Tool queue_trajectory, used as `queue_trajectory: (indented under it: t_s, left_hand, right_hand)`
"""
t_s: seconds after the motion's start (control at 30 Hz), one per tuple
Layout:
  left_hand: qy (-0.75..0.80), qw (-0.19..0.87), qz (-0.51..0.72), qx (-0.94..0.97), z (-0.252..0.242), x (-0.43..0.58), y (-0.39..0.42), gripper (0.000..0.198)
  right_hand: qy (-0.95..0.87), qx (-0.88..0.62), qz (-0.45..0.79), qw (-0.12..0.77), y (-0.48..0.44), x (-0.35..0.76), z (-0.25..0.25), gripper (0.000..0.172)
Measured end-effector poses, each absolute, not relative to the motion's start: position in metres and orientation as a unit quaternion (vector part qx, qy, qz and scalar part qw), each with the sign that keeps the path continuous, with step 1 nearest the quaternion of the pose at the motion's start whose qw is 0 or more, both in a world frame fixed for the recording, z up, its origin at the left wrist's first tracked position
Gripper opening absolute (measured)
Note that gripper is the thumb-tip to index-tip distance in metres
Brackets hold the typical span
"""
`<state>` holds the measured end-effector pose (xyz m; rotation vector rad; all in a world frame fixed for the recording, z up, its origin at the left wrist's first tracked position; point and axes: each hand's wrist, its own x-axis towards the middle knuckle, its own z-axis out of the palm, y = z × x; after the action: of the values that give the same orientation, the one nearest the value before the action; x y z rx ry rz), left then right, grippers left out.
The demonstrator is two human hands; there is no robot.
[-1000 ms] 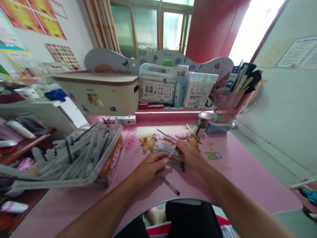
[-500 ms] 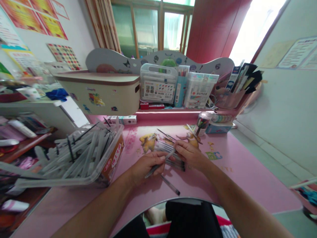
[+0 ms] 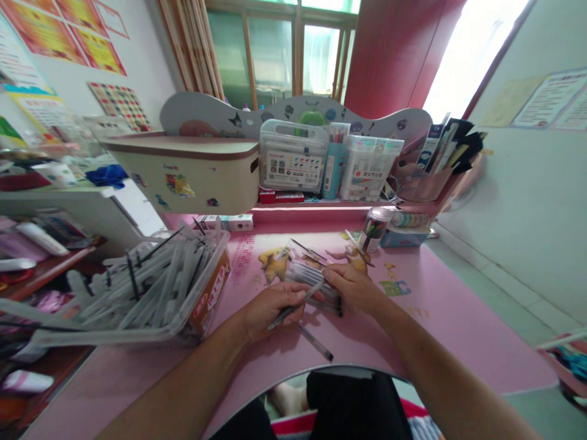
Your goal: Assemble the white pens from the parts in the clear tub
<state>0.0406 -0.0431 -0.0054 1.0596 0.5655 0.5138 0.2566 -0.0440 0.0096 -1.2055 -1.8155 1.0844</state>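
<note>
Head view: above the pink tabletop (image 3: 440,348), the left hand (image 3: 274,307) holds a slim pen (image 3: 283,316), translucent grey with a darker near end, aslant; the right hand (image 3: 351,287) pinches its far tip. Clear pens (image 3: 302,272) lie side by side just beyond.

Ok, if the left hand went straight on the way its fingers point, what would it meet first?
Probably the pile of clear pens right by the left hand, with the right hand close beyond; how high the fingers sit relative to the pile is unclear.
</note>
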Motion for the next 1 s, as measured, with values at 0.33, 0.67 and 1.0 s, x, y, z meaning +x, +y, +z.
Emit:
queue_trajectory:
  t_s: [0.33,0.67,1.0]
  left_hand:
    - [0.262,0.802,0.241,0.479,-0.006,0.041,-0.043,0.038]
    - [0.270,0.814,0.249,0.450,-0.002,0.043,-0.045,0.035]
    - [0.251,0.832,0.255,0.424,-0.002,0.041,-0.043,0.032]
  right_hand:
    - [-0.646,-0.458,0.485,0.372,-0.041,0.258,0.001,0.041]
    - [-0.605,-0.445,0.527,0.398,-0.046,0.254,0.002,0.032]
    - [-0.536,-0.401,0.602,0.435,-0.043,0.253,0.001,0.022]
